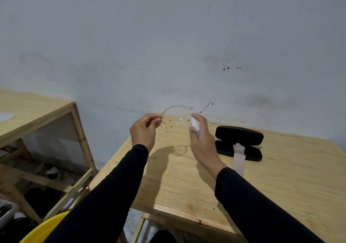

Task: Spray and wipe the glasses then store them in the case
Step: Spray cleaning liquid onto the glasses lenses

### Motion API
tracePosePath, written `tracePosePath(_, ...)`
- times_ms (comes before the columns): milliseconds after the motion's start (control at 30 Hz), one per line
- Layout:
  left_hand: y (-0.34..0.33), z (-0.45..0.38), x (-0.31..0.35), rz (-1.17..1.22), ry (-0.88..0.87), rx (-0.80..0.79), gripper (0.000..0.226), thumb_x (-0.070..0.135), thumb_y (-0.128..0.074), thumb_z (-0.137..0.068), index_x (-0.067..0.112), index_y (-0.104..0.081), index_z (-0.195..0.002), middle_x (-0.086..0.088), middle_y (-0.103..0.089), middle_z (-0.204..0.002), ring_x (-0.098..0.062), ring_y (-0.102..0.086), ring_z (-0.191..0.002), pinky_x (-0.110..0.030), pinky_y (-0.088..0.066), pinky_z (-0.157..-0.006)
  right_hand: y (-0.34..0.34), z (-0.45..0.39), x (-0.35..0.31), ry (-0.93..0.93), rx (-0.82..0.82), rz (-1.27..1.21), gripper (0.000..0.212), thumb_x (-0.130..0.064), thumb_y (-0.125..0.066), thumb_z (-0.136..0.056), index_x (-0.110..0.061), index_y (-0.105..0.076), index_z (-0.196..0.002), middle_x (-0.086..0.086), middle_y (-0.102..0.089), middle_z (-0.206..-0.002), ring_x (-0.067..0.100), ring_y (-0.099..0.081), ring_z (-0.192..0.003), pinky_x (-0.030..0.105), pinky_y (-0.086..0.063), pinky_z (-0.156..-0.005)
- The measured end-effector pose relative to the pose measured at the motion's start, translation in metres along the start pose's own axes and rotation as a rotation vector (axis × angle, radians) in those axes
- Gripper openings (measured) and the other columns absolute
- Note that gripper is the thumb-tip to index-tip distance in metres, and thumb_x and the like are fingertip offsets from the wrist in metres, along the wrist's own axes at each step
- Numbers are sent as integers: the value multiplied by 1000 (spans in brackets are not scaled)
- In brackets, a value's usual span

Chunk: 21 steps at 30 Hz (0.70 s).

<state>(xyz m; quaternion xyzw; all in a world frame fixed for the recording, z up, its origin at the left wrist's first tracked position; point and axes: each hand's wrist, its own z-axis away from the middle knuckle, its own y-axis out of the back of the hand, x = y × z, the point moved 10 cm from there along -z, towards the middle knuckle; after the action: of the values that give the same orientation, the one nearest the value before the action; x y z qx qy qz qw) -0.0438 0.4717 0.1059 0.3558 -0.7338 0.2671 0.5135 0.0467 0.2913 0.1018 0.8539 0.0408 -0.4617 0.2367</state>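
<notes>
Standing against a pale, scuffed wall point(168, 46), the wooden counter point(280, 186) carries little: a black case point(238, 142) lies open near its back edge, its lid point(239, 132) tipped up behind the lower shell, and a pale strip of cloth point(238, 160) trails from inside that shell out over the front rim and onto the wood. To the left, apart from the counter, stands a wooden shelf unit point(46, 130) with dark clutter in its lower bays, and a yellow tub point(45, 229) shows at the bottom edge. Both arms, in black sleeves point(112, 196), reach over the counter and hide part of its surface. The clear glasses point(174, 123) are held in the air above the counter's far left corner, left of the case. Their long axis runs left to right, the lenses facing the person and the temples reaching away toward the wall. Small orange spots mark the left lens. The left hand point(144, 130) pinches the left temple near its hinge between curled fingers and thumb. The right hand point(201, 141) grips a small white spray bottle point(194, 125), its top close to the right lens and covering part of it; the hand is blurred.
</notes>
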Motion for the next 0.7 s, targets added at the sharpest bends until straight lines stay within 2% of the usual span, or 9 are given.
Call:
tracePosePath(33,3,-2,-1,17,3,14,25,8,-63,-85,29,-68,-74,9,-71,-79,3,-68,-72,-15,-49,-78,6,1,17,-143,29,-220,32,-23,-37,-99,-37,-39,-127,1,-45,-65,9,-34,-39,23,-33,-43)
tracePosePath(100,7,-5,-2,61,4,35,22,7,-62,-85,26,-69,-77,4,-71,-81,0,-68,-73,-18,-51,-80,5,7,48,-411,37,-629,31,-24,-37,-99,-40,-41,-125,3,-44,-68,11,-30,-36,19,-28,-37)
tracePosePath(200,6,-6,-2,110,-3,40,21,5,-60,-87,22,-69,-80,0,-71,-82,-7,-67,-76,-15,-53,-77,0,9,56,-545,-19,-893,30,-23,-37,-100,-39,-47,-123,1,-43,-63,8,-27,-34,16,-24,-33)
tracePosePath(267,2,-7,-2,127,-11,30,22,4,-59,-87,21,-69,-80,-1,-70,-82,-8,-67,-76,-13,-53,-75,-2,6,51,-544,-68,-951,27,-24,-37,-100,-37,-50,-120,0,-41,-61,8,-26,-34,16,-23,-32)
tracePosePath(433,-6,-8,-1,150,-14,2,19,3,-59,-87,17,-70,-83,-1,-71,-83,-7,-67,-75,-18,-54,-77,-8,2,43,-570,-140,-1003,17,-23,-38,-100,-32,-49,-110,-1,-41,-53,8,-26,-31,13,-19,-33)
tracePosePath(567,-9,-6,5,168,-28,-3,14,2,-58,-87,10,-69,-87,-3,-70,-83,-7,-66,-74,-16,-54,-75,-28,10,46,-622,-215,-1029,21,-24,-40,-99,-32,-42,-118,-1,-42,-56,8,-27,-32,13,-22,-31)
tracePosePath(700,-16,-4,9,184,-33,-17,12,1,-58,-88,5,-69,-90,-2,-69,-82,-2,-66,-70,-14,-53,-71,-52,14,32,-595,-328,-1009,28,-26,-42,-98,-35,-45,-124,0,-41,-58,8,-28,-32,14,-23,-31)
